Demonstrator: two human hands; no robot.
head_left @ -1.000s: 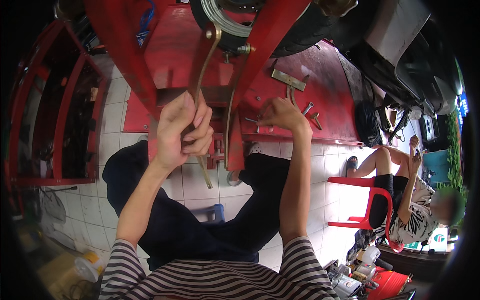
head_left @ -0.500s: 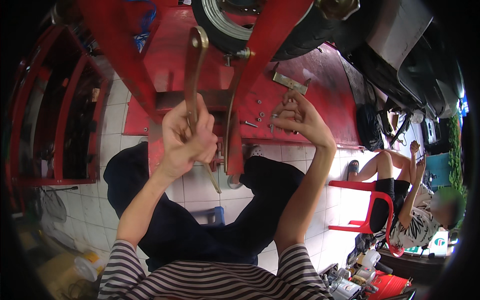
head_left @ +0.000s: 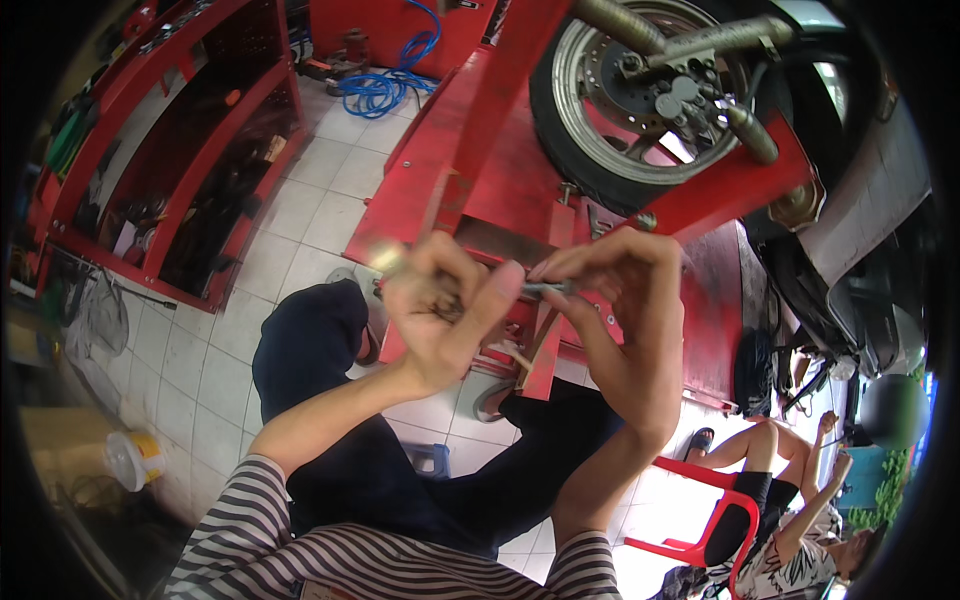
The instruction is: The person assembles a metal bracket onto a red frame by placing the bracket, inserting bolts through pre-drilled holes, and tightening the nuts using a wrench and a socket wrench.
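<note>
My left hand is closed round a flat metal bar, whose brassy rounded end sticks out past the knuckles, blurred. Most of the bar is hidden by the hand or foreshortened. My right hand pinches a small grey bolt between thumb and fingertips. The bolt points left and reaches the left thumb tip; whether they touch I cannot tell. Both hands are above the front of a red steel stand. Behind them, a motorcycle wheel with a brake disc stands over the red platform.
A slanting red beam rises beyond my hands, and another red arm crosses the wheel. At left stands a red shelf unit. Coiled blue hose lies on the tiles. A person sits at right on a red chair.
The view has swung to the left. My hands have come close together. The bar, upright before, has tilted so that mainly its end shows. The bolt now shows in my right fingers.
</note>
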